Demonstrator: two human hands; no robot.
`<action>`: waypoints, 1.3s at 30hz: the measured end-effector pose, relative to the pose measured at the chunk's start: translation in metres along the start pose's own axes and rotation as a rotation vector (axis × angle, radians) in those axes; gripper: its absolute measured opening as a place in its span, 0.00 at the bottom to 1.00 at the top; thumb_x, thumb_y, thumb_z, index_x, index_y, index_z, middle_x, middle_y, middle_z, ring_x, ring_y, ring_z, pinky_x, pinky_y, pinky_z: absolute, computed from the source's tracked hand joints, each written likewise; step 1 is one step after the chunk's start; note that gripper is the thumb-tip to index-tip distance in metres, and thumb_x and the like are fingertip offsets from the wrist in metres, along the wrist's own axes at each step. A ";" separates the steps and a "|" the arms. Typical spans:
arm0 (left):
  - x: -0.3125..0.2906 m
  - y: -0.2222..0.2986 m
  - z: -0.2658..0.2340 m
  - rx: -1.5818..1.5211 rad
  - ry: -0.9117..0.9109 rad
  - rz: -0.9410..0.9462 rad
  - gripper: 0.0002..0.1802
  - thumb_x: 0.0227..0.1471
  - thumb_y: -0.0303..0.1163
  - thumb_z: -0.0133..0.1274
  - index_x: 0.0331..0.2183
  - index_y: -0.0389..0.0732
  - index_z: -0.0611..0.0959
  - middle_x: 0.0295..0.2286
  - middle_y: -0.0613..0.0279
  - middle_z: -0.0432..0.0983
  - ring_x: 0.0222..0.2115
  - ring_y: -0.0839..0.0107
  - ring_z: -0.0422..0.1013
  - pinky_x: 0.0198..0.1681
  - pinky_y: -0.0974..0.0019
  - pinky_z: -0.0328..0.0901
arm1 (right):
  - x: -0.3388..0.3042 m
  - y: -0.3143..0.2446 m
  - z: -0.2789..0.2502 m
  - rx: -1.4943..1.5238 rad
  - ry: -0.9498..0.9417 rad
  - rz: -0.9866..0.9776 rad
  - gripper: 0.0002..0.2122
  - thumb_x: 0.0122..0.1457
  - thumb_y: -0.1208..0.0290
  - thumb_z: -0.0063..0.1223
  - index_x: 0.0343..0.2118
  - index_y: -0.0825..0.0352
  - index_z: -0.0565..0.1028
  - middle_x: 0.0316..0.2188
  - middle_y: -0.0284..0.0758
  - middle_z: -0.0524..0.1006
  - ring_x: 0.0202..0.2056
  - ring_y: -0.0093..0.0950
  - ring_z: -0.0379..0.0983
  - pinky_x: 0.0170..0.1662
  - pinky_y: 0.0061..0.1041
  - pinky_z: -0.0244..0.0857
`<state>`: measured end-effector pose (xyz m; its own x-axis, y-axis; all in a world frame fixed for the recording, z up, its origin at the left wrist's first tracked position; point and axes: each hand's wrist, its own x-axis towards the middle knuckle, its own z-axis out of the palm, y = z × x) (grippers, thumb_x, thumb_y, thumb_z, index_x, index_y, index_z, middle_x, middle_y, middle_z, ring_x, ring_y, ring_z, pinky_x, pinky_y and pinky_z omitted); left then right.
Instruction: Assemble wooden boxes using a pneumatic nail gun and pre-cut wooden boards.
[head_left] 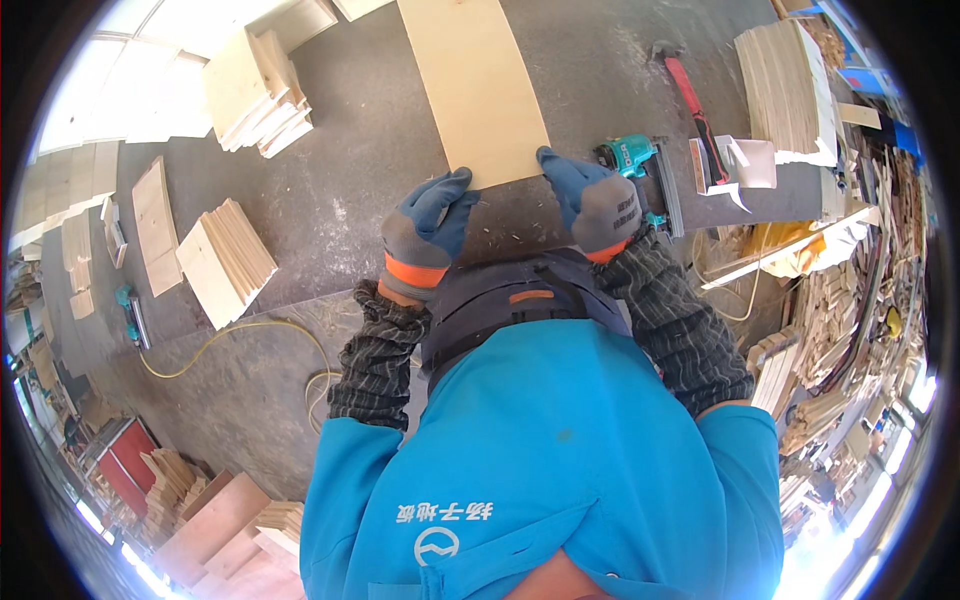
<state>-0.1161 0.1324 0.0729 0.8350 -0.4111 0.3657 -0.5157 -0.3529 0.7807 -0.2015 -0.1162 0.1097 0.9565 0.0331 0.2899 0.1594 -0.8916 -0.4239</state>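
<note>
A long pale wooden board lies on the dark worktable, its near end toward me. My left hand, in a blue-grey glove with an orange cuff, has its fingers closed at the near left corner. At the near right corner, my right hand, gloved the same way, grips the edge. The undersides of both grips are hidden. Just right of my right hand lies a teal nail gun. Farther right is a hammer with a red and black handle, its end over a small white box.
Stacks of boards stand at the far left, near left and far right. Another teal tool with a yellow hose is at the left table edge. Wood piles line the right side.
</note>
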 end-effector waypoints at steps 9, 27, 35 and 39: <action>0.004 0.025 -0.006 0.235 -0.030 -0.031 0.23 0.50 0.36 0.77 0.47 0.42 0.91 0.55 0.46 0.80 0.55 0.46 0.78 0.57 0.51 0.75 | -0.003 0.008 0.007 0.020 0.003 -0.019 0.21 0.62 0.80 0.58 0.59 0.64 0.80 0.38 0.45 0.85 0.34 0.43 0.83 0.35 0.37 0.77; 0.020 -0.006 0.040 0.121 0.021 0.296 0.19 0.41 0.29 0.77 0.39 0.48 0.93 0.55 0.56 0.81 0.63 0.37 0.69 0.62 0.43 0.72 | -0.051 0.054 0.018 0.386 0.312 0.460 0.21 0.68 0.73 0.57 0.63 0.70 0.75 0.52 0.53 0.83 0.50 0.50 0.83 0.53 0.37 0.78; 0.021 -0.006 0.045 0.094 0.019 0.309 0.17 0.44 0.28 0.76 0.40 0.46 0.91 0.55 0.55 0.81 0.64 0.36 0.68 0.62 0.43 0.72 | -0.149 0.172 0.072 -0.171 -0.103 0.775 0.45 0.60 0.58 0.68 0.76 0.66 0.54 0.57 0.56 0.80 0.56 0.57 0.78 0.55 0.51 0.74; 0.020 -0.009 0.045 0.090 0.031 0.308 0.17 0.44 0.28 0.76 0.40 0.46 0.91 0.55 0.55 0.81 0.64 0.36 0.68 0.62 0.43 0.72 | -0.125 0.170 0.075 -0.239 -0.150 0.900 0.45 0.59 0.58 0.69 0.75 0.65 0.56 0.56 0.55 0.81 0.54 0.56 0.80 0.55 0.51 0.74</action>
<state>-0.1034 0.0898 0.0505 0.6417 -0.4846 0.5945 -0.7589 -0.2893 0.5833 -0.2756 -0.2386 -0.0628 0.7199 -0.6700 -0.1813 -0.6930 -0.6788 -0.2431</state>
